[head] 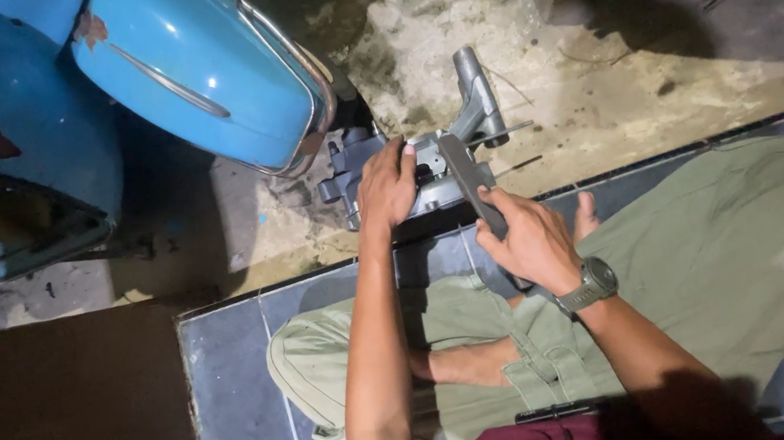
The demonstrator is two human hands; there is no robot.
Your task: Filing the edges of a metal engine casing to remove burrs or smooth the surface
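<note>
A grey metal engine casing [430,160] lies on the rough concrete floor just past the tiled step, with a tube-like arm [477,98] sticking up and away. My left hand [388,188] rests on top of the casing, fingers curled over its edge. My right hand [528,237] grips a long flat dark metal tool [468,180], whose far end lies on the casing beside my left hand. A watch [594,282] sits on my right wrist.
A blue scooter body [200,64] with rust patches hangs over the floor at upper left, close to the casing. I sit cross-legged in olive trousers [719,248] on dark tiles [230,372]. A brown board [56,426] lies at lower left.
</note>
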